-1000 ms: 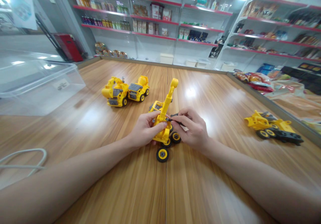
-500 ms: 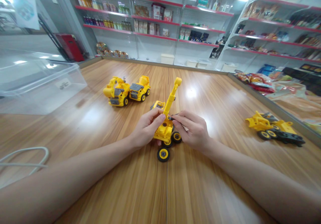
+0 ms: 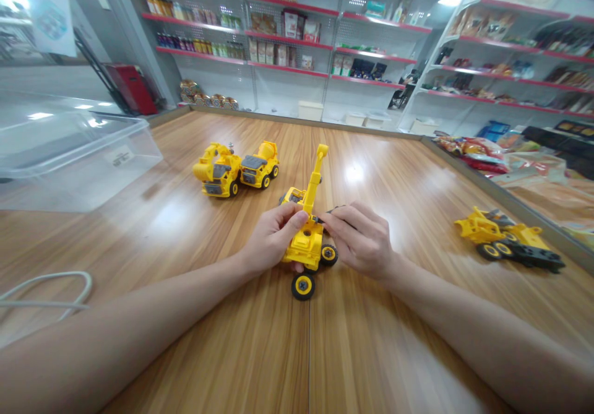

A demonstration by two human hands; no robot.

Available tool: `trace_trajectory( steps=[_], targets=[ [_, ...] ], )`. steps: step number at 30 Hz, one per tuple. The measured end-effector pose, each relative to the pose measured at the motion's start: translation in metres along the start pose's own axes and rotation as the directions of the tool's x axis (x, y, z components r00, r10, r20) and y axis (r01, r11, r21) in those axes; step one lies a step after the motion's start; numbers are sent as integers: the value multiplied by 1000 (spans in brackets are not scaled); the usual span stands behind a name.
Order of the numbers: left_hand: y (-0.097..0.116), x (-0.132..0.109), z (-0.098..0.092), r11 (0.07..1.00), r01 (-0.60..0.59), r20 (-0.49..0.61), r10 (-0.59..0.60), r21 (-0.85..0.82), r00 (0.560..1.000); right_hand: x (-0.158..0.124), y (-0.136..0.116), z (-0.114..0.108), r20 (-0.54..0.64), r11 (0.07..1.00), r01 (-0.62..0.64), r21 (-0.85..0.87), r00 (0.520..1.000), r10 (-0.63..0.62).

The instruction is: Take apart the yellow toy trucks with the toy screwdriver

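A yellow toy crane truck stands at the middle of the table, its boom raised and leaning slightly right. My left hand is closed around its left side, thumb near the base of the boom. Pinched in my right hand is a thin dark tool that looks like a screwdriver; fingers cover most of it. Its tip meets the right side of the boom's base. Black wheels with yellow hubs show below, and one wheel sits nearest me.
A toy excavator and a cement mixer truck stand at the back left. Partly assembled yellow and black toy truck parts lie on the right. At left are a clear plastic bin and a white cable. Stocked shelves line the back.
The crane truck's boom has shifted slightly left and grown more upright. My right hand has turned a little at the boom's base; my left keeps its grip.
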State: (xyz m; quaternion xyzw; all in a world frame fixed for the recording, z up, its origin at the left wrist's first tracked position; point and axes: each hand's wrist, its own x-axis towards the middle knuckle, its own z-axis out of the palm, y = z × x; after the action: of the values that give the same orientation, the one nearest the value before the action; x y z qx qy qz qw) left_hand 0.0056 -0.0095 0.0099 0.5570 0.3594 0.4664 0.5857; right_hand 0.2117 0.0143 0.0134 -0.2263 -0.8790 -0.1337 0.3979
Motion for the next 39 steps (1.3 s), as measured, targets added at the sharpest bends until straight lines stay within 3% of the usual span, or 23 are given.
trace_trajectory(
  steps=[7, 15, 25, 32, 39],
  targets=[
    [0, 0, 2, 1000, -19, -22, 19, -19, 1000, 3, -2, 3, 46, 985, -152, 82, 988, 148],
    [1, 0, 2, 997, -57, -52, 60, 54, 997, 2, -2, 5, -8, 983, -126, 131, 992, 128],
    [-3, 2, -1, 990, -108, -32, 112, 92, 993, 2, -3, 4, 25, 969, -184, 166, 983, 183],
    [-1, 1, 0, 986, -120, -21, 123, 116, 992, 2, -2, 6, -15, 971, -162, 175, 986, 168],
    [-3, 3, -1, 984, -121, -35, 127, 129, 991, 0, -2, 7, 25, 962, -176, 210, 984, 174]
  ],
)
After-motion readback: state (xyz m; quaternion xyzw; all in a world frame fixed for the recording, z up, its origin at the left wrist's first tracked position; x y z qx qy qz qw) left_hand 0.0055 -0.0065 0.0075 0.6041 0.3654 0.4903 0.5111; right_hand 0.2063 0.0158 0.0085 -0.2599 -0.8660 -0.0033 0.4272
